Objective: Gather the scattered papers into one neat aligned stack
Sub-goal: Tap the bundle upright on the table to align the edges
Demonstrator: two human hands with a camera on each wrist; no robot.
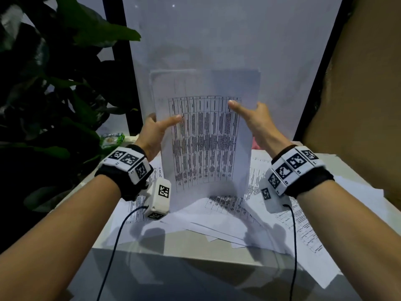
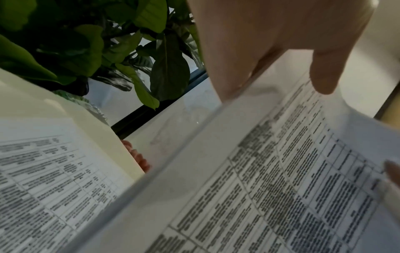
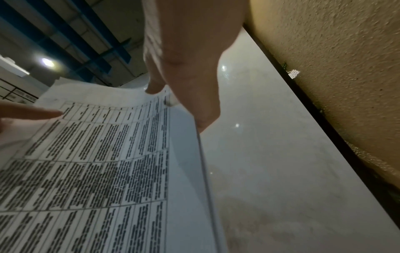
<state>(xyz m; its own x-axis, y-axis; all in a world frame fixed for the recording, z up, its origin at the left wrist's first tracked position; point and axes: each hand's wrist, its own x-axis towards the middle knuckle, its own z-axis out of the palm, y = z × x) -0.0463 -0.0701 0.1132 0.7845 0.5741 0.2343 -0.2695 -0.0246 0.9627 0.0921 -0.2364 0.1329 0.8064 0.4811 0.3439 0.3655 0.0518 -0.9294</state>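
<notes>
White table (image 1: 138, 240) — loose papers (image 1: 303, 224) | left hand (image 1: 155, 132), right hand (image 1: 258, 124) — each grip pinching upright stack (image 1: 206, 148)

No legible text: blurred table print on the held sheets (image 1: 206, 144).

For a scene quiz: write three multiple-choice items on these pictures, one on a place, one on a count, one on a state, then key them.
1. Where is the plant?
A. left of the table
B. right of the table
C. on the papers

2. How many hands hold the stack?
A. none
B. one
C. two

3. How is the stack held?
A. flat on the table
B. upright on its lower edge
C. rolled into a tube

Key: 1 A, its leaves fill the left side beside the table. 2 C, the left hand and the right hand grip opposite edges. 3 B, it stands on the loose papers.
</notes>
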